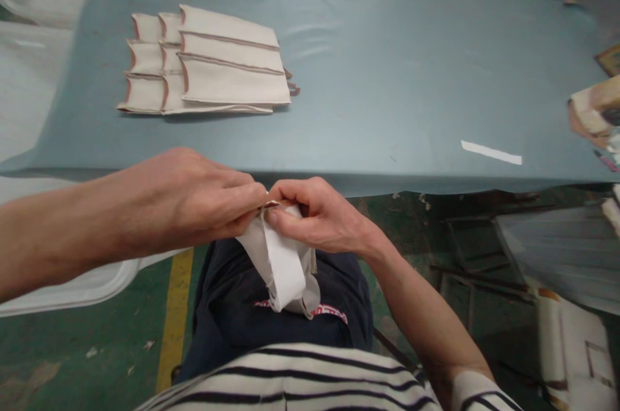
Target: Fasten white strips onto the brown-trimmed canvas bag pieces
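Filling the bottom edge of the frame, a striped shirt (300, 379) comes nearest, with a dark lap (227, 314) just above it. A white cloth (285, 269) hangs over that lap, lower centre, its folded top caught at the fingertips and the rest dropping below both hands. The left hand (208, 198), back turned up, pinches the top at its left; the right hand (312, 214) grips it between thumb and curled fingers at the right (the two hands nearly meet there). Just beyond runs the edge of a blue-green table (411, 75). On it, a white strip (491, 152) lies right of centre, and farther off, upper left, cream pouches (232, 81) overlap in rows.
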Tool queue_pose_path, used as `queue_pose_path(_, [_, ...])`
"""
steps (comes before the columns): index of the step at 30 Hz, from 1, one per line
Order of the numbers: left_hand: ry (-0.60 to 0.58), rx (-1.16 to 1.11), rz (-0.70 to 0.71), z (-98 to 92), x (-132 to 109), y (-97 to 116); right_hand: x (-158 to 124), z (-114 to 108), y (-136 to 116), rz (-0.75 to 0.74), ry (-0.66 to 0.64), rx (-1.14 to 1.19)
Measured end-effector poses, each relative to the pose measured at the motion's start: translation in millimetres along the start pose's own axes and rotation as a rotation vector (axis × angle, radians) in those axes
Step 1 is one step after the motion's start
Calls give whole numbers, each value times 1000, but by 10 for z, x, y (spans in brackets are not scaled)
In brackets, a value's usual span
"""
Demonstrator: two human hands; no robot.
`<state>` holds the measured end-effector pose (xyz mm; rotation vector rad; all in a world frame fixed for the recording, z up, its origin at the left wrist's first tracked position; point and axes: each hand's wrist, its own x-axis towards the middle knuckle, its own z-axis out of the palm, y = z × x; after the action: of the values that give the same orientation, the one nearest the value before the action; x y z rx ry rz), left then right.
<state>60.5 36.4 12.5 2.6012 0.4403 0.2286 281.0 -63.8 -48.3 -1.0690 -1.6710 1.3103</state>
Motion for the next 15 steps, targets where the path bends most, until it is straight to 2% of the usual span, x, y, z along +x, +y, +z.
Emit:
queue_pose_path(2, [-22,62,50,49,11,4,8,-4,-8,-16,5,-31])
queue_pose_path(3, [7,69,44,91,8,-4,12,-6,-13,-14,9,-44])
queue_pose_path(6, [138,-43,-102,269,-35,-49,19,-14,-13,23,19,-84])
queue_pose_path(9, [163,-242,-254,412,-91,-97,22,-12,37,37,21,-66])
queue_pose_path(12, [104,-338,-261,404,-121,-140,23,-2,99,48,31,9])
queue_pose_path(15, [43,-293,-201,280,-111,-166,32,14,113,66,39,1])
